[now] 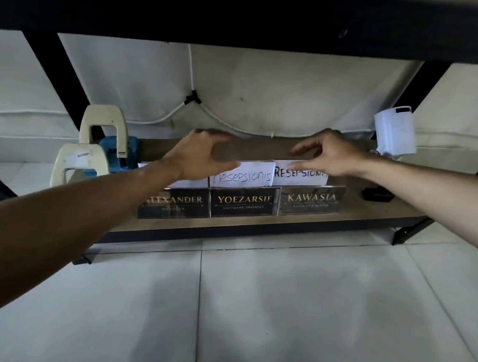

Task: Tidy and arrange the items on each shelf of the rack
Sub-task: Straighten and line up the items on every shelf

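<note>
1. Bottom shelf (364, 213) of the rack mostly in order, by the look of it: three dark nameplates lined up along the front edge, ALEXANDER plate (175, 203), YOEZARSIF plate (243, 202) and KAWASIA plate (310, 200), touching side to side and facing out.
2. Behind them, a second row of white handwritten cards (242, 177), upright, roughly squared to the front row; leftmost card largely hidden by the left forearm.
3. Left hand (198, 157) over the back row, fingers loosely curved and spread, gripping nothing visible. Right hand (327, 154) over the right-hand card, fingers relaxed and slightly bent, thumb near the card's top edge; contact impossible to confirm.
4. Probably left to do: final nudging of the back row, then the loose items at the shelf ends. Upper shelves out of view, so overall progress impossible to judge.
5. At the left end, two cream hole punches (79, 165) crowding a blue tool (128, 149). At the right end, a white folded mask pack (394, 133) near the rack post and a small black object (377, 194).
6. Low overhead shelf (242, 13) limiting headroom for lifting.
</note>
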The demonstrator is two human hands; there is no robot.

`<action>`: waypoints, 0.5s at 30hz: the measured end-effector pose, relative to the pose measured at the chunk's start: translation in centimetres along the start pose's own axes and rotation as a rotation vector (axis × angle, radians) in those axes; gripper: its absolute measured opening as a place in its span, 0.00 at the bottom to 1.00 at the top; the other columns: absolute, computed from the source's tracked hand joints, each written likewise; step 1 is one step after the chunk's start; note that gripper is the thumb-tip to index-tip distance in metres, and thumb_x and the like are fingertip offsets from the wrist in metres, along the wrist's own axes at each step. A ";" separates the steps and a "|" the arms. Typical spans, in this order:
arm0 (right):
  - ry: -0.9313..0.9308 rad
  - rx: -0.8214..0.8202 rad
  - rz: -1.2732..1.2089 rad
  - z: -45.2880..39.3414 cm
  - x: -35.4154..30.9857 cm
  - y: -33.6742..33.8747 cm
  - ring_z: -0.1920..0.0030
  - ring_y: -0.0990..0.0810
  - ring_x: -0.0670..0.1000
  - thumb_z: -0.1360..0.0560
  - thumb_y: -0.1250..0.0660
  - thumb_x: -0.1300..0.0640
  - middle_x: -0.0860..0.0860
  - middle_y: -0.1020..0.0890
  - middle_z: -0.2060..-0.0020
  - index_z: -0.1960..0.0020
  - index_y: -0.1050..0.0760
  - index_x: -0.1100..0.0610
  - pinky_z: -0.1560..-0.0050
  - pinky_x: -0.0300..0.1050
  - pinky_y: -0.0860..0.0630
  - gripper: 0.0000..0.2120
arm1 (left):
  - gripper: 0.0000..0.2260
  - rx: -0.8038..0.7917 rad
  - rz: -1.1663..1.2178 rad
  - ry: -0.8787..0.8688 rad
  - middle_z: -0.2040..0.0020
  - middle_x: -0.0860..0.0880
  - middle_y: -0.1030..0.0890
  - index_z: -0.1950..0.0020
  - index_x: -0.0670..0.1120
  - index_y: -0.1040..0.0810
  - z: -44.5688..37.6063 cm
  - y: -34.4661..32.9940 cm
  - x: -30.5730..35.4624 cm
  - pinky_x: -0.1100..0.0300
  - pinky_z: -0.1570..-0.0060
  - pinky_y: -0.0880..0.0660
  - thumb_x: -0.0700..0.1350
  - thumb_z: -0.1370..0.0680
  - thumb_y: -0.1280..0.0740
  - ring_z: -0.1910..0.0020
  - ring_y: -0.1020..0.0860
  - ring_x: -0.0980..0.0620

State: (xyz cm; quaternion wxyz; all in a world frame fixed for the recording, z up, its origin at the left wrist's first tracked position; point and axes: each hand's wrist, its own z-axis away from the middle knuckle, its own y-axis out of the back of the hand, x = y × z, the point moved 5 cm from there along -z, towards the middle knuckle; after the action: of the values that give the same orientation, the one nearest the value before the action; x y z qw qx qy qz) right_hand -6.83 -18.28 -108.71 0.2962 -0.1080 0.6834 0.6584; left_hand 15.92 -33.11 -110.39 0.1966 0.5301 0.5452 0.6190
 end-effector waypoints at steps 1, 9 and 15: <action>0.000 0.050 0.042 0.3 -0.1 1.0 0.44 0.21 0.39 0.29 0.20 0.48 0.42 0.18 0.43 0.38 0.17 0.52 0.44 0.22 0.33 0.21 | 0.31 0.030 -0.093 -0.046 0.27 0.54 0.29 0.23 0.54 0.32 -1.1 0.0 1.1 0.55 0.28 0.39 0.63 0.23 0.31 0.30 0.30 0.53; -0.140 0.183 0.425 5.4 1.7 6.3 0.42 0.19 0.51 0.25 0.24 0.47 0.49 0.15 0.42 0.41 0.16 0.50 0.43 0.44 0.25 0.15 | 0.32 0.090 -0.198 -0.222 0.25 0.48 0.30 0.23 0.52 0.35 -8.6 -3.9 10.9 0.48 0.27 0.38 0.65 0.22 0.35 0.25 0.34 0.46; -0.235 0.246 0.387 8.7 4.9 9.6 0.49 0.17 0.49 0.26 0.23 0.51 0.44 0.14 0.56 0.55 0.15 0.46 0.44 0.48 0.21 0.02 | 0.16 -0.031 -0.065 -0.232 0.37 0.48 0.20 0.36 0.53 0.22 -12.1 -6.1 16.1 0.52 0.42 0.25 0.57 0.22 0.33 0.40 0.23 0.46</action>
State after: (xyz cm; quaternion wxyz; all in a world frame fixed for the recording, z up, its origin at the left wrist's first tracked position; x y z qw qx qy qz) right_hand -13.60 -7.66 -103.00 0.2528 0.1390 0.7271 0.6230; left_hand -2.43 -23.54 -106.81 0.2865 0.5773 0.5259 0.5551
